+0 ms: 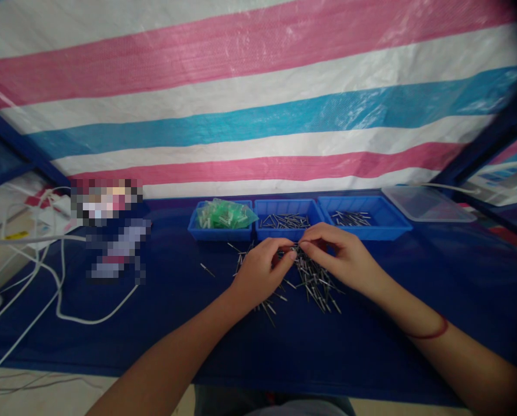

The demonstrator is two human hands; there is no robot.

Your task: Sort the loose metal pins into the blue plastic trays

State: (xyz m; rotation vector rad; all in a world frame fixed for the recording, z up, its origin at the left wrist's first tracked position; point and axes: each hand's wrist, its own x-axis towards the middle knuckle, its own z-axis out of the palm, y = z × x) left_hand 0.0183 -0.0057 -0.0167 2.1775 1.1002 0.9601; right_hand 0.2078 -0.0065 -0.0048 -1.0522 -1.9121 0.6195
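My left hand (262, 266) and my right hand (343, 254) meet fingertip to fingertip above a loose pile of thin metal pins (317, 283) that look like blind rivets. Both hands are closed in a pinch. What lies between the fingertips is too small to make out. More pins spread under and around my left hand, partly hidden by it. One stray pin (207, 270) lies apart to the left. Just behind the hands, the middle blue bin (287, 233) and the right blue bin (382, 232) contain similar pins.
A left blue bin (221, 234) holds a green plastic bag (230, 214) of small parts. A clear lid (429, 205) lies at the back right. White cables (59, 283) run across the table's left side. A striped sheet (258, 127) hangs behind.
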